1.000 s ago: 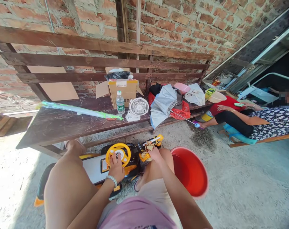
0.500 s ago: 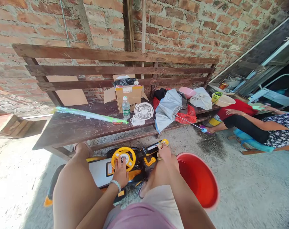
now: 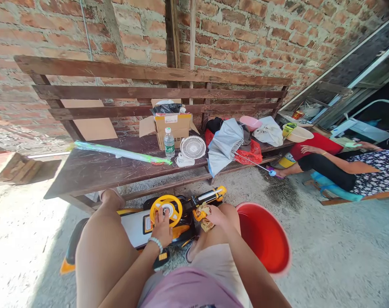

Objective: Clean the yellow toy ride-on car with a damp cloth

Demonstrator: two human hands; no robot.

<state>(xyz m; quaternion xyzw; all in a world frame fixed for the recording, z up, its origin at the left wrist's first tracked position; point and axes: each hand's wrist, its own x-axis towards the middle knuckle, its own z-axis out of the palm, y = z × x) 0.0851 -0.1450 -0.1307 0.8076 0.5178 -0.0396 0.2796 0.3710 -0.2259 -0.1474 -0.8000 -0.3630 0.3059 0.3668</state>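
Between my legs stands a child's ride-on toy vehicle (image 3: 135,226) in yellow, black and white. My left hand (image 3: 162,233) lies on its yellow steering wheel (image 3: 155,205), fingers stretched over the hub and lower rim. My right hand (image 3: 216,215) is closed on a yellowish patterned cloth (image 3: 207,225), pressed against the yellow part beside the toy's front arm (image 3: 210,195). The fingertips of that hand are partly hidden by the cloth. To the right of my knee is a big red basin (image 3: 266,239) with what looks like water in it.
Along the brick wall runs a wooden bench (image 3: 85,171) holding a cardboard box (image 3: 171,125), a water bottle (image 3: 169,143), a white fan (image 3: 193,147), a green-white wrapped stick (image 3: 123,154) and a silver umbrella (image 3: 224,143). Another person (image 3: 338,164) sits at the right.
My right hand has moved down and left with the cloth, from the tip of the toy's front arm to the yellow part below. My left hand stays on the steering wheel.
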